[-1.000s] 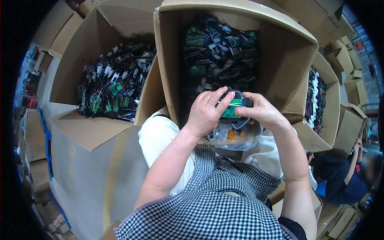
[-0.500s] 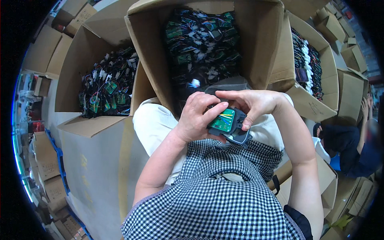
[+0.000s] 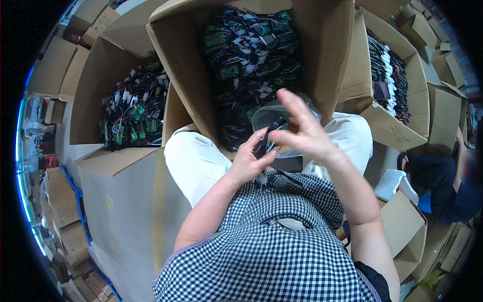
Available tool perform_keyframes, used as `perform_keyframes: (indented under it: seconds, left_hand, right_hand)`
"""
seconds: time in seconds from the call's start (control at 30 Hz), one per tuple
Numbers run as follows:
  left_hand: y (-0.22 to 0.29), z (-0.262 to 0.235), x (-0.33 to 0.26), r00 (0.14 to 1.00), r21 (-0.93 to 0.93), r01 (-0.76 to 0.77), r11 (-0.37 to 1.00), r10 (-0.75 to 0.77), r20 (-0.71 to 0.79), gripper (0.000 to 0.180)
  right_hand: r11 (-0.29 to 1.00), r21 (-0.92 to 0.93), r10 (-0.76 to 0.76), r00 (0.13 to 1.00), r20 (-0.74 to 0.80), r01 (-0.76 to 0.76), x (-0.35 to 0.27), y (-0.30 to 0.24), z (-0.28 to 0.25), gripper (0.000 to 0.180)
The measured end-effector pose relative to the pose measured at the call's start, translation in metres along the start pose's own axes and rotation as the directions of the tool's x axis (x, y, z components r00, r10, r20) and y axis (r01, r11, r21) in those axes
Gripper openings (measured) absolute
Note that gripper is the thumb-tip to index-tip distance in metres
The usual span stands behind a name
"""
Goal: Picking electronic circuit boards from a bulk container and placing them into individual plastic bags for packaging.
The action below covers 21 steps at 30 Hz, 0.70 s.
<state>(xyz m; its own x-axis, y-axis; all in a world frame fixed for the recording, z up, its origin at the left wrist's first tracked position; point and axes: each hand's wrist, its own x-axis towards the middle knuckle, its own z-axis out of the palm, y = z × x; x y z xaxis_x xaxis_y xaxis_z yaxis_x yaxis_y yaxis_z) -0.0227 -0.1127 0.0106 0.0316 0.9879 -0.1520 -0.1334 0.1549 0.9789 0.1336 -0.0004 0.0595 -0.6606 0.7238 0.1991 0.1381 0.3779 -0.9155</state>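
My left hand (image 3: 247, 163) grips a dark electronic module (image 3: 262, 146), a black casing turned nearly edge-on. Its circuit board barely shows from this angle, and thin wires run near my fingers. Just right of it, my right hand (image 3: 307, 135) is raised with thumb and fingers spread, somewhat blurred, with nothing visible in it. Behind both hands sits a clear plastic tub (image 3: 260, 117), partly covered by my right hand; its contents are mostly hidden. A flat dark piece (image 3: 290, 164) lies below the right hand, above the checked apron.
Ahead stands a large cardboard box (image 3: 327, 55) of wired green circuit boards (image 3: 251, 60). Similar boxes flank it: a left box (image 3: 88, 110) of loose boards, a right box (image 3: 402, 133) of neatly stacked ones. At far right a person (image 3: 432, 181) sits beside white foam (image 3: 392, 183).
My right hand has let go of the module and lifted, its fingers spreading. The left hand has tilted the module so its green board faces away. The clear tub shows more.
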Motion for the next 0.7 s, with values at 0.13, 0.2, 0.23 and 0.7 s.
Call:
perform_keyframes:
  seconds: [0.13, 0.2, 0.23, 0.7]
  left_hand:
    - [-0.003, 0.011, 0.004, 0.998, -0.118, 0.007, 0.993, -0.015, -0.067, 0.052]
    - [-0.005, 0.009, 0.008, 0.975, -0.277, -0.046, 0.960, -0.017, -0.221, 0.061]
    - [-0.004, 0.005, 0.006, 0.978, -0.245, 0.007, 0.969, -0.058, -0.201, 0.069]
    - [-0.019, -0.015, -0.007, 0.931, -0.320, 0.255, 0.912, -0.322, -0.175, 0.049]
  right_hand:
    - [0.967, 0.159, 0.228, 0.954, -0.194, -0.199, 0.004, 0.012, 0.039, 0.043]
    - [0.673, 0.693, 0.500, 0.850, -0.169, -0.258, 0.008, 0.012, 0.048, 0.043]
    - [0.544, 0.801, 0.562, 0.818, -0.125, -0.251, 0.007, 0.019, 0.051, 0.038]
    - [0.264, 0.937, 0.799, 0.595, -0.081, -0.227, -0.006, 0.048, 0.099, 0.024]
